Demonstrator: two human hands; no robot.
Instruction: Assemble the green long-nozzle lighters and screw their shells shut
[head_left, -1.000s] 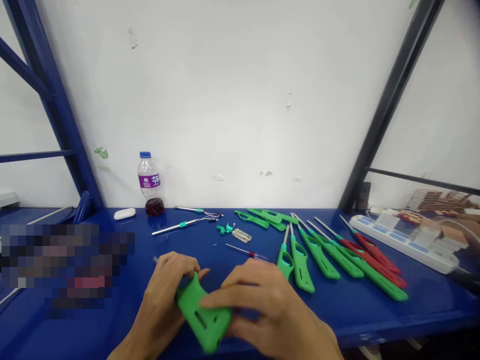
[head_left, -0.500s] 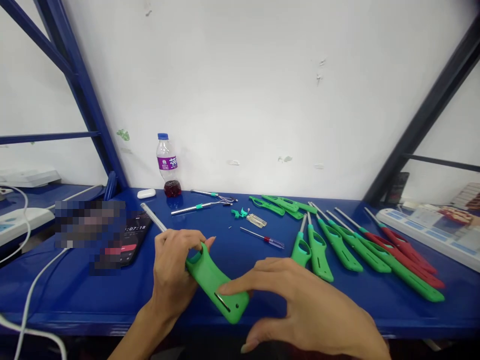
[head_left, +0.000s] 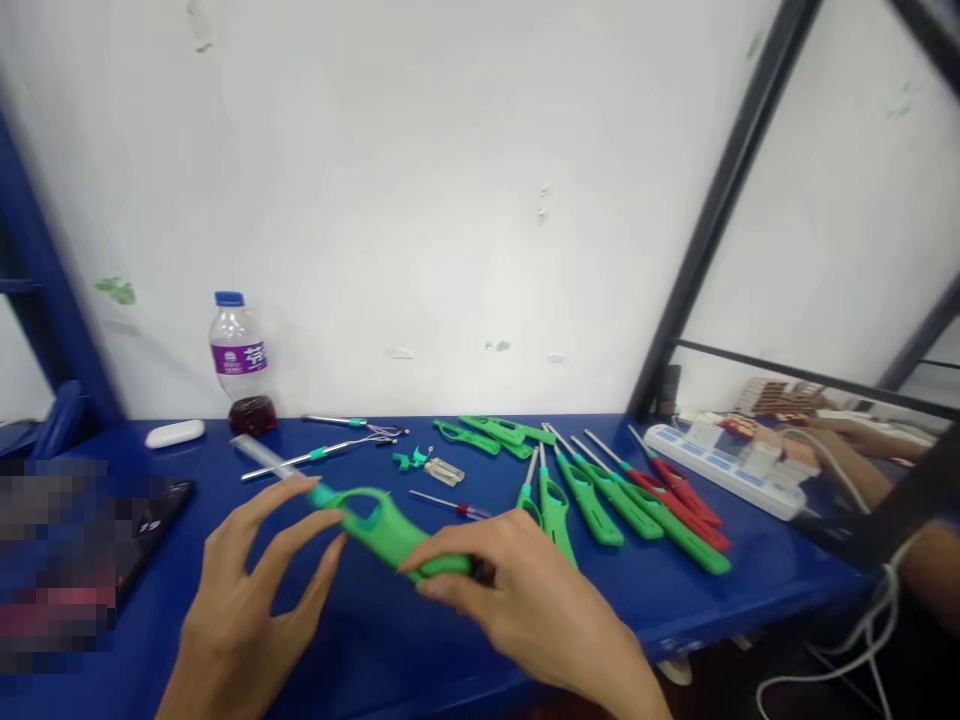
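Note:
A green long-reach lighter (head_left: 386, 535) hangs slantwise over the table, its metal tube pointing up and left, slightly blurred. The base end of its handle is gripped by my right hand (head_left: 517, 590), with thumb and fingers closed round it. My left hand (head_left: 247, 590) has its fingers apart beside the lighter's neck; the fingertips are close to the handle loop, and I cannot tell whether they touch it. Behind the handle lies a screwdriver (head_left: 470, 512) with a clear purple handle. Small teal plastic pieces (head_left: 411, 459) and a clear fuel tank (head_left: 445, 472) lie farther back.
Several green lighters (head_left: 592, 500) and red lighters (head_left: 679, 490) lie at right, before a white power strip (head_left: 724, 470). Green handle shells (head_left: 469, 437) and metal tubes with wires (head_left: 319, 454) lie at the back. A drink bottle (head_left: 241, 365), white case (head_left: 175, 433) and phone (head_left: 161, 520) are at left. Another person's arm (head_left: 934, 570) shows at far right.
My view has swung to the right. My right hand has gone from touching the lighter's base with a finger to gripping it. My left hand has loosened and spread its fingers.

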